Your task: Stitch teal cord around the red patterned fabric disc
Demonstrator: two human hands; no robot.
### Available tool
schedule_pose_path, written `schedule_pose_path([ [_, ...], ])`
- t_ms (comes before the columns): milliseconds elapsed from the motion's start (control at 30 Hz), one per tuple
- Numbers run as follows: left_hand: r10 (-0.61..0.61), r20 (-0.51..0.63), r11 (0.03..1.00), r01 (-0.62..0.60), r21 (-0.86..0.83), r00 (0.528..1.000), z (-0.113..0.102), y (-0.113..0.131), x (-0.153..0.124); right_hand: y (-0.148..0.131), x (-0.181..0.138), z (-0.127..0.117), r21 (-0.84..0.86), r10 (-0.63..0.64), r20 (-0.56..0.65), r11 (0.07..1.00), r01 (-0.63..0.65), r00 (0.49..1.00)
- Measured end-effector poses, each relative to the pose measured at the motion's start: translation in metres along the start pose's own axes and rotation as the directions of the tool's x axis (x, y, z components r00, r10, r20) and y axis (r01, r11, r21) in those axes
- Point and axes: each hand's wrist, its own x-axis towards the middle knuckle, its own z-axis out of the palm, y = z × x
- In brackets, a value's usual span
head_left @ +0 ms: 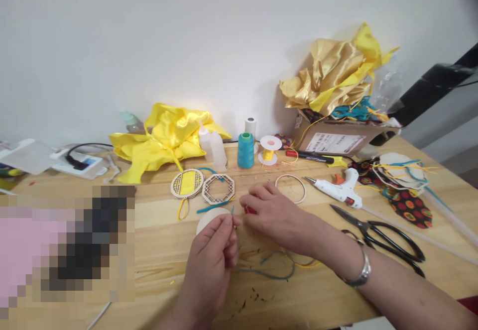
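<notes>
My left hand (214,250) is closed in a pinch, and the short tip of a blue cord (233,210) sticks up from between thumb and forefinger. A loop of grey-blue cord (276,274) lies on the table just right of that hand. Facing it, my right hand (274,215) is curled with its fingers bent around a small red object (250,211), mostly hidden under them. A pale round disc (205,220) lies partly behind my left hand. Beyond the hands are an octagonal wooden lattice frame (218,202) and a round one with yellow backing (172,188).
A thin wooden ring (305,190), a white glue gun (341,188) and black-handled scissors (392,238) lie to the right. Behind stand a teal thread cone (245,153), a yellow thread spool (269,155) and squeeze bottles (218,151). A cardboard box (298,131) holds fabric.
</notes>
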Motion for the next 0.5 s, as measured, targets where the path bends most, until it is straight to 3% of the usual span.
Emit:
schedule_pose_path([
  [300,-0.031,0.004,0.999,0.031,-0.025,1.000,0.000,0.001,0.000,-0.006,0.008,0.002,-0.060,-0.072,0.032,0.995,0.074,0.997],
  [367,-0.030,0.008,0.999,0.030,-0.035,1.000,0.000,0.001,0.000,-0.002,0.007,0.002,0.068,-0.071,0.018,0.995,0.069,0.997],
  [433,-0.032,0.014,0.998,0.032,-0.051,0.999,-0.001,0.000,0.000,0.003,0.006,0.001,0.343,-0.004,-0.043,0.939,0.019,0.999],
  [500,-0.039,0.019,0.997,0.040,-0.064,0.999,-0.002,-0.001,0.001,0.010,0.007,-0.004,0.686,0.167,-0.097,0.726,-0.056,0.981],
])
